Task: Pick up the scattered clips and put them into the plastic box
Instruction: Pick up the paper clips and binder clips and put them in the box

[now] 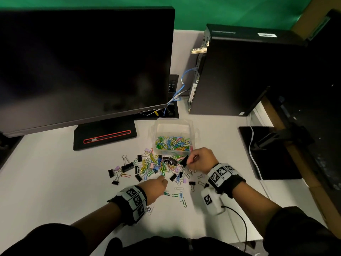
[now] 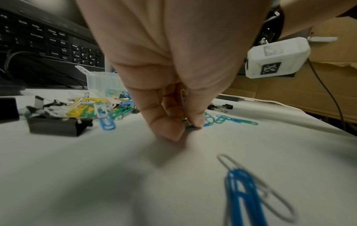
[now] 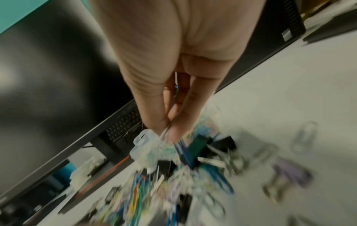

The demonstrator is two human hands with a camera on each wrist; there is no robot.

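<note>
A clear plastic box (image 1: 191, 126) (image 2: 100, 81) stands behind the pile, partly filled with coloured paper clips. Scattered paper clips and black binder clips (image 1: 147, 167) (image 2: 77, 111) (image 3: 154, 183) lie in a heap on the white table. My left hand (image 1: 164, 182) (image 2: 186, 129) is low on the table at the heap's near edge, thumb and fingers pinching a silver paper clip (image 2: 183, 104) together with coloured ones. My right hand (image 1: 190, 160) (image 3: 168, 133) hovers just in front of the box, pinching thin wire clips, with a black binder clip (image 1: 184, 160) at its fingertips.
A dark monitor (image 1: 83, 61) on a black stand (image 1: 105, 135) fills the back left, with a keyboard (image 2: 48, 41) behind it. A black computer tower (image 1: 239, 71) stands back right. A black mat (image 1: 267, 154) with a white cable lies at the right, near the table's edge.
</note>
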